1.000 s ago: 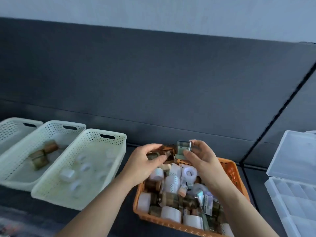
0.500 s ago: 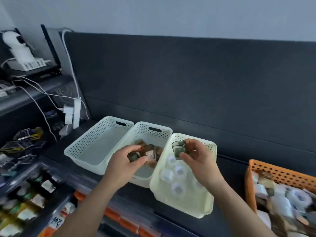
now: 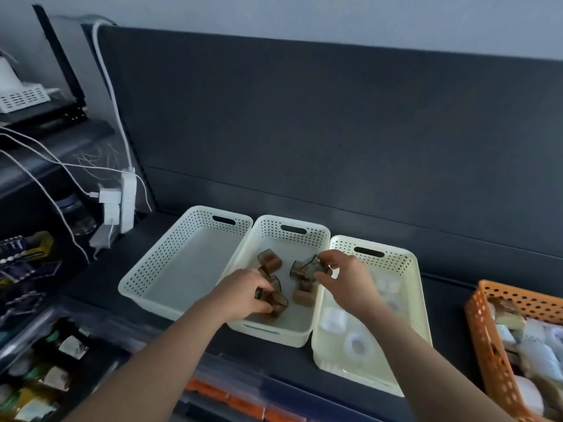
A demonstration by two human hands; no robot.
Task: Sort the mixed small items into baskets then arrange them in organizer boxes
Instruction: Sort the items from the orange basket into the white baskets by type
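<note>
a: left hand?
b: low in the middle white basket, fingers curled round a brown tinted box near the front wall.
a: right hand?
b: over the same basket's right rim, thumb and fingertips pinching a second brown box, tilted.
a: more inside?
b: a third brown box toward the back, a fourth brown box by the right wall, both lying loose.
a: neighbours?
b: left white basket touching the middle one on one side; right white basket touching on the other, with white tape rolls inside.
a: the mixed heap?
b: in the orange basket at far right, apart from the three white ones. all four on the dark surface.
a: beyond?
b: white cables and a power strip at the left edge; blurred small packs below left, too unclear to name.
</note>
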